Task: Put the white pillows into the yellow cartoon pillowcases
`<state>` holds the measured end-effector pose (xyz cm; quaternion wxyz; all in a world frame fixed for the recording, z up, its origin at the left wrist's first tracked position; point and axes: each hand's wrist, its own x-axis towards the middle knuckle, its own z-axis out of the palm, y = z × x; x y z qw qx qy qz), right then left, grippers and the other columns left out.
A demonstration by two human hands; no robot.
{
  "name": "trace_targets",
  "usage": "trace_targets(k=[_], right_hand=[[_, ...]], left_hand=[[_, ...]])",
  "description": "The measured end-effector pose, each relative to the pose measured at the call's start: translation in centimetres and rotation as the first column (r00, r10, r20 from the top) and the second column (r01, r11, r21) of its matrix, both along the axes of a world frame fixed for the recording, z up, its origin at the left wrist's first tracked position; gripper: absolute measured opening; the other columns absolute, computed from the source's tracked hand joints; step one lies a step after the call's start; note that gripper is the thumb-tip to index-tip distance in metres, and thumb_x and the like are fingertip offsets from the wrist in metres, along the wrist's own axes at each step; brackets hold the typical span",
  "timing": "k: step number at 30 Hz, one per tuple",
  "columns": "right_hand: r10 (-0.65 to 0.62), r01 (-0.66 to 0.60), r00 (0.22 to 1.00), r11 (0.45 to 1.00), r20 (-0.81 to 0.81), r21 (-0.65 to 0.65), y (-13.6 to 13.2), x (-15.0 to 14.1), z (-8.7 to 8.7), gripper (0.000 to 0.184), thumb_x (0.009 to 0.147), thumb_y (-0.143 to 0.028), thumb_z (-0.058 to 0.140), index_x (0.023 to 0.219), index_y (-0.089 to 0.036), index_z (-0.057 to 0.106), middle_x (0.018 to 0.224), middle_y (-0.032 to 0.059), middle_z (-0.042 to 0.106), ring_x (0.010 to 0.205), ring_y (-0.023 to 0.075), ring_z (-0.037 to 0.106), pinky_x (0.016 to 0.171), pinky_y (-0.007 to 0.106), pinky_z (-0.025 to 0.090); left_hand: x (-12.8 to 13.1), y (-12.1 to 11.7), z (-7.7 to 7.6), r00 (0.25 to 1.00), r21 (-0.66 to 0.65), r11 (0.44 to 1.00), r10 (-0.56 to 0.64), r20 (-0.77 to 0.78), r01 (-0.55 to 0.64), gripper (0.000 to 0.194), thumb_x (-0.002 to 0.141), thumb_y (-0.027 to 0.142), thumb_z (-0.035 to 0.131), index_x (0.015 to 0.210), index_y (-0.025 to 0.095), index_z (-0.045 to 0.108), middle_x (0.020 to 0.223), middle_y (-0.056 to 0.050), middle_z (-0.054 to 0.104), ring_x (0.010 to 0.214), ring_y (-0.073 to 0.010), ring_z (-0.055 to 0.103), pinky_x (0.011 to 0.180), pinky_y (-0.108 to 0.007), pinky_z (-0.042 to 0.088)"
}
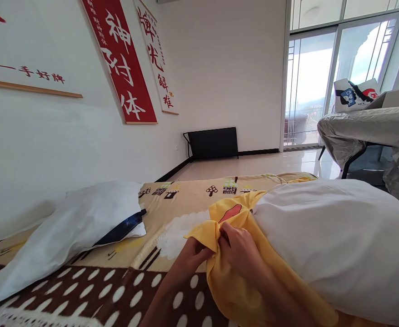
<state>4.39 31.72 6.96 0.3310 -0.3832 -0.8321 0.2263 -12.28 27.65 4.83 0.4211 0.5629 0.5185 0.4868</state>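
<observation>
Your left hand (192,256) and right hand (238,247) are both closed in a pinch on the bunched edge of the yellow pillowcase (230,277), which lies on the patterned blanket (117,281) against the near edge of the white pillow (339,240). A second white pillow (73,227) sits well apart by the wall, a dark tablet (122,229) tucked under it; bare blanket lies between them
</observation>
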Motion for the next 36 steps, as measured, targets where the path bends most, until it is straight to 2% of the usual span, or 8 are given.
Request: trace_targets(k=[6, 12, 15, 19, 21, 24, 28, 36], right_hand=[[0.019, -0.02, 0.999, 1.0, -0.038, -0.023, -0.1, 0.2, 0.3, 0.016, 0.089, -0.02, 0.044, 0.072, -0.019, 0.045, 0.071, -0.0001, 0.062, 0.063, 0.0115, 0.05, 0.057, 0.024, 0.025], [-0.005, 0.004, 1.0, 0.999, -0.026, -0.04, -0.3, 1.3, 1.5, 0.02, 0.089, -0.023, 0.046, 0.07, -0.019, 0.044, 0.066, -0.0023, 0.057, 0.059, 0.0107, 0.045, 0.057, 0.024, 0.024], [0.009, -0.007, 0.999, 0.999, 0.051, -0.034, -0.5, 2.5, 2.0, 0.02, 0.088, -0.022, 0.047, 0.069, -0.02, 0.043, 0.066, -0.0022, 0.058, 0.06, 0.0111, 0.044, 0.057, 0.024, 0.023], [0.056, -0.053, 0.977, 0.998, 0.204, -0.016, -0.8, 3.8, 2.2, 0.019, 0.084, -0.02, 0.05, 0.066, -0.019, 0.044, 0.066, -0.0007, 0.059, 0.062, 0.0127, 0.047, 0.057, 0.025, 0.023], [0.004, -0.001, 0.98, 1.0, 0.2, -0.012, -0.9, 3.9, 2.4, 0.016, 0.084, -0.02, 0.051, 0.068, -0.019, 0.048, 0.068, 0.0001, 0.061, 0.064, 0.0134, 0.049, 0.058, 0.025, 0.024], [-0.131, 0.132, 0.987, 0.991, 0.087, 0.004, -1.3, 3.3, 2.6, 0.009, 0.085, -0.022, 0.051, 0.077, -0.02, 0.055, 0.073, 0.0004, 0.063, 0.065, 0.0136, 0.052, 0.06, 0.024, 0.027], [-0.083, 0.082, 0.993, 0.997, 0.087, 0.009, -1.7, 2.1, 2.1, 0.018, 0.086, -0.027, 0.051, 0.07, -0.02, 0.055, 0.072, 0.0011, 0.064, 0.062, 0.0133, 0.052, 0.058, 0.025, 0.027], [-0.005, 0.005, 1.0, 1.0, 0.011, -0.022, -0.7, 0.2, 0.3, 0.02, 0.086, -0.023, 0.051, 0.067, -0.018, 0.051, 0.067, -0.0007, 0.061, 0.059, 0.0107, 0.049, 0.055, 0.024, 0.024]], left_hand=[[0.8, 0.3, 0.4, 0.997, 0.036, 0.999, 0.018, 0.08, -0.021, 0.047, 0.066, 0.041, 0.075, 0.102, 0.013, 0.066, 0.096, -0.008, 0.071, 0.095, -0.0264, 0.062, 0.085, -0.034, 0.048], [-0.3, 0.8, -0.3, 0.991, 0.051, 0.998, 0.033, 0.129, -0.04, 0.043, 0.068, 0.039, 0.074, 0.102, 0.014, 0.067, 0.094, -0.008, 0.071, 0.089, -0.0247, 0.062, 0.079, -0.031, 0.048], [-0.5, 0.8, -0.4, 0.989, 0.075, 0.997, 0.011, 0.145, -0.022, 0.04, 0.071, 0.04, 0.071, 0.101, 0.014, 0.067, 0.098, -0.009, 0.07, 0.091, -0.0243, 0.061, 0.079, -0.031, 0.048], [0.1, 0.3, 0.1, 0.997, 0.063, 0.998, -0.024, 0.079, 0.019, 0.033, 0.07, 0.035, 0.072, 0.094, 0.013, 0.068, 0.087, -0.006, 0.069, 0.08, -0.0199, 0.059, 0.075, -0.028, 0.048], [0.4, 0.1, 0.4, 0.998, 0.066, 0.997, -0.035, 0.059, 0.031, 0.031, 0.069, 0.033, 0.072, 0.093, 0.014, 0.068, 0.082, -0.004, 0.068, 0.077, -0.0189, 0.058, 0.074, -0.027, 0.048], [0.8, 0.0, 0.5, 0.999, 0.079, 0.997, -0.005, 0.048, 0.001, 0.032, 0.071, 0.032, 0.07, 0.098, 0.015, 0.067, 0.085, -0.004, 0.068, 0.079, -0.0195, 0.058, 0.074, -0.027, 0.047], [1.3, 0.0, 0.4, 0.995, 0.11, 0.989, 0.094, 0.042, -0.098, 0.036, 0.073, 0.041, 0.067, 0.094, 0.012, 0.067, 0.09, -0.007, 0.068, 0.085, -0.0232, 0.059, 0.076, -0.03, 0.047], [1.0, 0.3, -0.1, 0.995, 0.116, 0.989, 0.089, 0.037, -0.093, 0.041, 0.076, 0.045, 0.063, 0.103, 0.014, 0.066, 0.107, -0.01, 0.067, 0.1, -0.0264, 0.059, 0.09, -0.034, 0.045]])
